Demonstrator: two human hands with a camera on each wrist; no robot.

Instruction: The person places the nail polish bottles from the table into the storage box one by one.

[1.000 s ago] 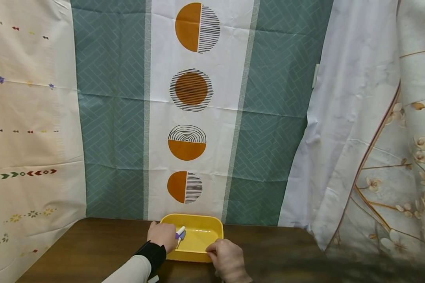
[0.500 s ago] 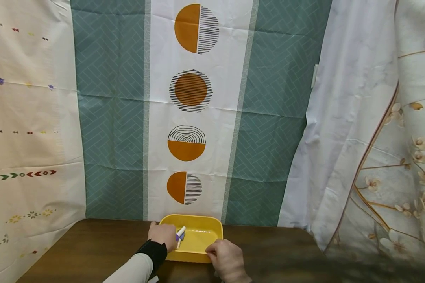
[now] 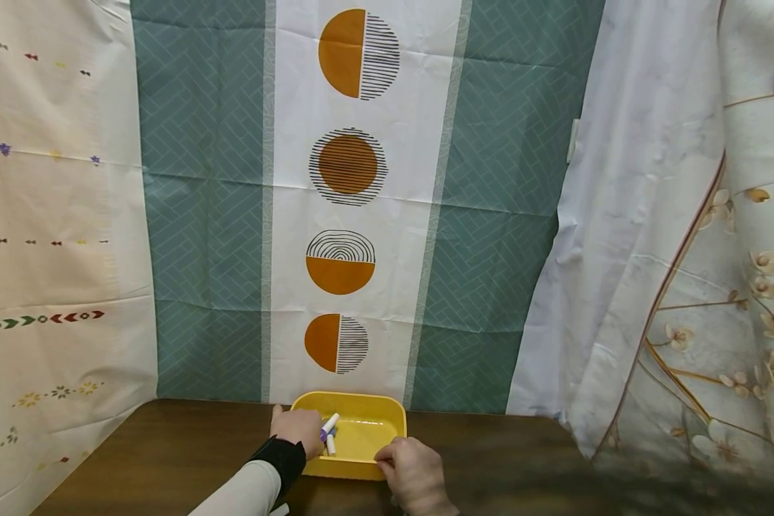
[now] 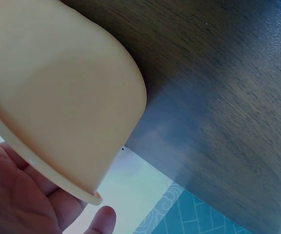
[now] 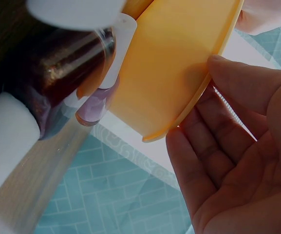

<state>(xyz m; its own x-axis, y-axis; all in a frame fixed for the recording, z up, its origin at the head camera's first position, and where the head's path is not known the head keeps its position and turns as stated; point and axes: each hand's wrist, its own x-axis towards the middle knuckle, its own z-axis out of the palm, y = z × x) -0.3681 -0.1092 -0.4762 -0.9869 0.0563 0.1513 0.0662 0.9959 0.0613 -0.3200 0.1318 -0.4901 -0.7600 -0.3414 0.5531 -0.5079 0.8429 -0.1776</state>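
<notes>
A yellow plastic tub (image 3: 368, 433) stands on the brown table. My left hand (image 3: 299, 428) grips its left rim; in the left wrist view the fingers curl behind the pale-looking tub wall (image 4: 72, 97). At the front right corner, my right hand (image 3: 415, 469) pinches the rim between thumb and fingers, as the right wrist view shows. Inside the tub, beside the left hand, lie small bottles with white caps (image 3: 331, 421), one of them purple (image 3: 323, 435). My left hand partly hides them.
Outside the tub, near my right wrist, are nail polish bottles: a dark red one (image 5: 72, 63) and a purple one (image 5: 97, 103), both white-capped. A white cap (image 3: 280, 510) shows at the bottom edge. Patterned curtains (image 3: 490, 287) hang behind the table (image 3: 490, 437).
The white-capped bottles in the tub have shifted and turned slightly, showing more of the nearer cap. Both hands have stayed in place on the tub.
</notes>
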